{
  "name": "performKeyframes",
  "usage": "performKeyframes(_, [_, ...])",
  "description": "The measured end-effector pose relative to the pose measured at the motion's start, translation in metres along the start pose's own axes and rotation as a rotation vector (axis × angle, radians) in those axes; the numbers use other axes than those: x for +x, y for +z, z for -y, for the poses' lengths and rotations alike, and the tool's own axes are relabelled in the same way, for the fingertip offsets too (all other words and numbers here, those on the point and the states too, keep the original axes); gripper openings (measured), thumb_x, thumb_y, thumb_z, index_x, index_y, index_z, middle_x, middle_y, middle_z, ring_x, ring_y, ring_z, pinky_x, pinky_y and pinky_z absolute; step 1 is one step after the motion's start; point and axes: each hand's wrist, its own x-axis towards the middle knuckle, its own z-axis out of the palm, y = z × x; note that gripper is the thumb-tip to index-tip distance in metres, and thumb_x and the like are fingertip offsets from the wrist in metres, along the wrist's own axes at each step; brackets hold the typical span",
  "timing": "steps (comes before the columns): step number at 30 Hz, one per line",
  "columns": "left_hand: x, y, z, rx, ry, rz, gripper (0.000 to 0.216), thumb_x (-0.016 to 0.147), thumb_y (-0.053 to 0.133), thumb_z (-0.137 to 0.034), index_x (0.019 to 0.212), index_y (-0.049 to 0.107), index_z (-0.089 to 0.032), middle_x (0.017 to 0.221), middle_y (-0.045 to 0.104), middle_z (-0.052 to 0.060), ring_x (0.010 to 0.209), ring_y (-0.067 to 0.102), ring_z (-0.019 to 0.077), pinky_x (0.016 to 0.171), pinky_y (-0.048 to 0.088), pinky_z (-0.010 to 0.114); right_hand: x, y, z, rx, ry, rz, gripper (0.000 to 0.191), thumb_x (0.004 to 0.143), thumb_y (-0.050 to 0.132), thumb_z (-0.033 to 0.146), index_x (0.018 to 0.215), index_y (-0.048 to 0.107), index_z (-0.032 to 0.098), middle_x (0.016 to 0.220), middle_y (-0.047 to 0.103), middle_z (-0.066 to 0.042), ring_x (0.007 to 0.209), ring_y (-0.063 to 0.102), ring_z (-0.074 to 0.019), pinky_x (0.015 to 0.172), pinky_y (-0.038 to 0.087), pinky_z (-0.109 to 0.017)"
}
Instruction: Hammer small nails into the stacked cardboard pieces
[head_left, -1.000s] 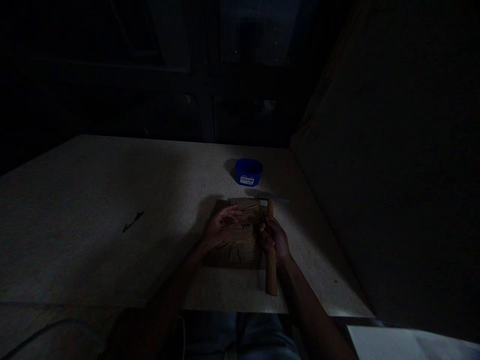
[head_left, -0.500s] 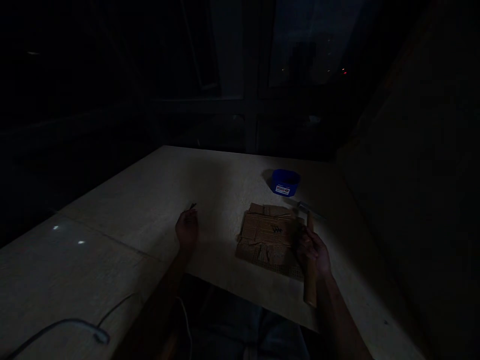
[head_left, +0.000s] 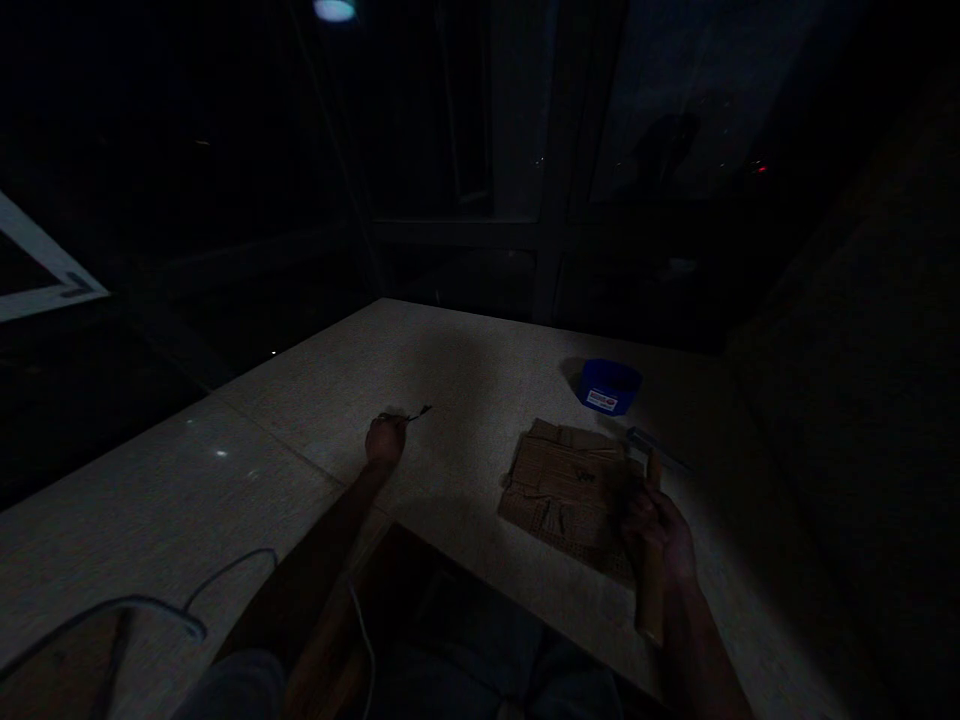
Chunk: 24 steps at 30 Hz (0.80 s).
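Note:
My right hand [head_left: 664,530] is closed around the pale wooden handle of a hammer [head_left: 652,590], over the right edge of a piece of brown corrugated cardboard [head_left: 555,460]. The hammer's dim metal head lies at the far end of the handle. Short dark marks, perhaps nails [head_left: 585,477], show on the cardboard, but the dimness hides their kind. To the left, my left hand [head_left: 385,440] is closed low over the table. Thin dark pieces [head_left: 424,411] stick out by its fingertips; whether they are gripped or lying loose I cannot tell.
A blue plastic tub [head_left: 611,386] with a white label stands behind the cardboard on the pale table [head_left: 480,390]. A cable [head_left: 127,605] curls at the lower left. Dark windows border the far side, and a dark wall [head_left: 847,430] stands on the right.
The view has turned left, so the table appears shifted right. My left hand has moved left and lower over the table. The right hand keeps its grip on the hammer beside the cardboard.

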Motion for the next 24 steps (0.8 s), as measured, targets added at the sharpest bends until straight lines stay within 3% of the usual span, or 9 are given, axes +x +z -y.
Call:
performKeyframes(4, [-0.002, -0.016, 0.000, -0.065, 0.026, -0.014, 0.035, 0.091, 0.044, -0.025, 0.103, 0.074, -0.012, 0.106, 0.073, 0.017, 0.096, 0.068, 0.0272, 0.088, 0.053, 0.037, 0.000, 0.001, 0.000, 0.018, -0.024, 0.012, 0.021, 0.077, 0.073, 0.012, 0.079, 0.054, 0.020, 0.057, 0.052, 0.010, 0.031, 0.036, 0.0003, 0.030, 0.039, -0.007])
performKeyframes(7, [-0.011, -0.028, -0.015, -0.176, 0.143, -0.002, 0.036, 0.092, 0.044, -0.032, 0.107, 0.073, -0.016, 0.113, 0.074, 0.011, 0.101, 0.069, 0.0248, 0.092, 0.053, 0.035, -0.001, 0.005, -0.002, 0.036, -0.040, 0.003, 0.020, 0.078, 0.073, 0.013, 0.079, 0.054, 0.019, 0.057, 0.053, 0.010, 0.031, 0.035, 0.0007, 0.029, 0.036, -0.006])
performKeyframes(10, [-0.024, -0.036, -0.052, -0.411, 0.330, 0.036, 0.035, 0.089, 0.050, -0.040, 0.103, 0.074, -0.019, 0.110, 0.075, 0.009, 0.098, 0.070, 0.0248, 0.089, 0.055, 0.035, -0.001, 0.010, -0.004, 0.035, -0.038, -0.008, 0.020, 0.079, 0.073, 0.016, 0.076, 0.053, 0.019, 0.055, 0.051, 0.011, 0.030, 0.032, 0.0010, 0.028, 0.034, -0.007])
performKeyframes(13, [-0.042, -0.035, -0.106, -0.571, 0.419, 0.185, 0.029, 0.086, 0.057, -0.042, 0.094, 0.076, -0.022, 0.098, 0.077, 0.007, 0.090, 0.072, 0.0234, 0.083, 0.057, 0.033, -0.001, 0.013, -0.005, 0.010, -0.047, -0.014, 0.024, 0.077, 0.075, 0.019, 0.074, 0.052, 0.019, 0.054, 0.051, 0.012, 0.030, 0.031, 0.0016, 0.028, 0.032, -0.007])
performKeyframes(18, [-0.074, -0.007, -0.187, -0.765, 0.468, 0.466, 0.026, 0.085, 0.061, -0.043, 0.087, 0.076, -0.022, 0.082, 0.075, 0.004, 0.072, 0.070, 0.0180, 0.072, 0.055, 0.029, 0.000, 0.015, -0.006, -0.071, -0.084, -0.017, 0.025, 0.075, 0.076, 0.022, 0.072, 0.052, 0.019, 0.053, 0.051, 0.011, 0.029, 0.029, 0.0007, 0.026, 0.028, -0.008])
performKeyframes(21, [-0.086, 0.019, -0.213, -0.863, 0.353, 0.571, 0.028, 0.084, 0.060, -0.044, 0.088, 0.072, -0.019, 0.067, 0.070, 0.002, 0.058, 0.065, 0.0153, 0.057, 0.051, 0.026, 0.001, 0.016, -0.008, -0.094, -0.103, -0.047, 0.025, 0.075, 0.076, 0.024, 0.072, 0.052, 0.019, 0.054, 0.053, 0.010, 0.029, 0.028, 0.0002, 0.026, 0.028, -0.009])
performKeyframes(24, [-0.092, 0.038, -0.223, -0.993, 0.229, 0.639, 0.035, 0.084, 0.059, -0.050, 0.089, 0.067, -0.016, 0.067, 0.068, 0.002, 0.056, 0.065, 0.0146, 0.047, 0.046, 0.022, 0.001, 0.018, -0.011, -0.112, -0.142, -0.078, 0.024, 0.074, 0.077, 0.024, 0.073, 0.053, 0.019, 0.054, 0.054, 0.010, 0.030, 0.027, 0.0001, 0.025, 0.027, -0.009])
